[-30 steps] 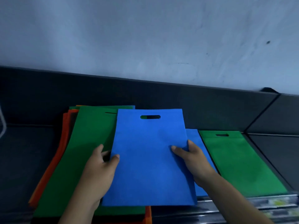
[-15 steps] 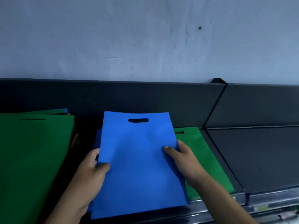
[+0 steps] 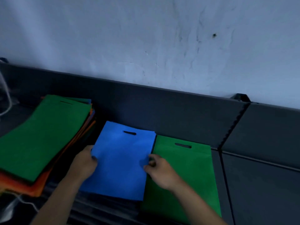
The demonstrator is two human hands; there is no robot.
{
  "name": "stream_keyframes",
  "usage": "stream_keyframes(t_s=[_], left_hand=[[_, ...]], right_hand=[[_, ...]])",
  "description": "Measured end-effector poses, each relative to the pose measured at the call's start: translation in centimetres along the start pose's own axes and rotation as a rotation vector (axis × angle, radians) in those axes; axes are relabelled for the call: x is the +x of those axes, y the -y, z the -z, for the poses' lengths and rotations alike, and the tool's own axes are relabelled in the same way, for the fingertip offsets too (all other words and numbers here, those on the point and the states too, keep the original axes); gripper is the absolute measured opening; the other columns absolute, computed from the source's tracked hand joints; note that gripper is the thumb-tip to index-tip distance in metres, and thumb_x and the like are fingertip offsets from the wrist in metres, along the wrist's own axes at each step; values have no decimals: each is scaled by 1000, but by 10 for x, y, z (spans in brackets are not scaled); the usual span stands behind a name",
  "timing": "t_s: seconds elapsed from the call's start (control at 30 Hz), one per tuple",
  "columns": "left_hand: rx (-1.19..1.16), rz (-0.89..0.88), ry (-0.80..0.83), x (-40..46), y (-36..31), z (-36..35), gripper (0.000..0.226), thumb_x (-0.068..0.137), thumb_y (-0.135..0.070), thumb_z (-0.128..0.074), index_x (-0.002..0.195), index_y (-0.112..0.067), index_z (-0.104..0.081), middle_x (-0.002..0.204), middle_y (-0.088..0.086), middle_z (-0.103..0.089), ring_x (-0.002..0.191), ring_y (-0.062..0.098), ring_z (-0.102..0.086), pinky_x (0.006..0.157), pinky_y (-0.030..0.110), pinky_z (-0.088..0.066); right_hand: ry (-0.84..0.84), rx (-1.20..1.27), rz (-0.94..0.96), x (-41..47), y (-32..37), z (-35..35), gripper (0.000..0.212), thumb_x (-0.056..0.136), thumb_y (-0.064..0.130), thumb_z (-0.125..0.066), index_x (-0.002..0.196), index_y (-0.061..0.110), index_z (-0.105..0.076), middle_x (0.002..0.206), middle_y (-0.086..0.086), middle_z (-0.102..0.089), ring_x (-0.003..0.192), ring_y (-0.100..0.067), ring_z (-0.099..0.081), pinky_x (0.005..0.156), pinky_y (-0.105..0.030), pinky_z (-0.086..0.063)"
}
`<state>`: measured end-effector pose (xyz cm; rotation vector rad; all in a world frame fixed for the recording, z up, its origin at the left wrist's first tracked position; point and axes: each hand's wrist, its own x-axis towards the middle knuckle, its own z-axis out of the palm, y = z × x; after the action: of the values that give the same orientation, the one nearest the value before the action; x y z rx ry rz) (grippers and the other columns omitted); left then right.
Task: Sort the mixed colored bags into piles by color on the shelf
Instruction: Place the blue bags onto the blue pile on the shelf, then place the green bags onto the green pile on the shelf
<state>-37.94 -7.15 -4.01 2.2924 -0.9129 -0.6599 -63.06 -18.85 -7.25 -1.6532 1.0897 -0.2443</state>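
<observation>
A blue bag (image 3: 121, 161) with a slot handle lies flat on the dark shelf (image 3: 263, 192), on the blue pile. My left hand (image 3: 84, 164) pinches its left edge. My right hand (image 3: 159, 171) touches its right edge with the fingers curled and loosening. To the right lies a green bag (image 3: 186, 172), edge to edge with the blue one. At the left sits the mixed stack (image 3: 40, 140), green on top, with orange and other colours showing at its edges.
A dark back panel (image 3: 162, 108) runs along the pale wall (image 3: 146, 38). A vertical divider (image 3: 227, 143) marks off the bare shelf section on the right. A white cord (image 3: 7, 101) hangs at the far left.
The blue bag came down from in front of me onto the blue pile beside the green bag. My right hand's grip has loosened. The view swung back to the left.
</observation>
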Motion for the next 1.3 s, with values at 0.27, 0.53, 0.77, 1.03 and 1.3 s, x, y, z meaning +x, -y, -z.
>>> stream_keyframes(t_s=[0.27,0.53,0.77,1.03,1.3], left_hand=[[188,-118,-41,14,16,7,38,98,-10,-46,134,-21,-54,116,11,-51,86,23,-59,82,41,-55],[56,-296,-210,25,17,101,48,102,-24,-57,149,-24,-46,143,2,-49,109,14,-55,87,26,-47],[445,95,-167,82,107,184,78,102,-60,-13,157,-7,-27,166,21,-21,154,38,-18,121,59,-24],[416,-158,-96,67,108,187,81,98,-70,-10,157,-20,-32,156,5,-48,141,22,-49,123,47,-29],[243,-166,6,81,131,213,75,99,-67,-23,161,-25,-20,172,-4,-3,153,25,-27,115,42,-38]], right_hand=[[-283,-339,65,7,5,-16,14,96,22,-61,104,17,-72,98,-2,-76,87,-22,-71,78,-40,-59],[-296,31,156,41,73,-100,15,100,20,-67,86,25,-71,79,9,-72,69,-5,-64,69,-24,-53],[-234,273,63,63,140,-194,31,104,41,-62,101,12,-72,105,-18,-73,72,-8,-70,72,-31,-56],[-314,516,-62,90,170,-224,18,99,26,-73,107,11,-80,103,1,-84,96,-19,-81,96,-46,-63],[-299,581,-104,87,174,-215,16,99,20,-73,112,11,-78,106,-4,-84,97,-25,-81,95,-46,-61]])
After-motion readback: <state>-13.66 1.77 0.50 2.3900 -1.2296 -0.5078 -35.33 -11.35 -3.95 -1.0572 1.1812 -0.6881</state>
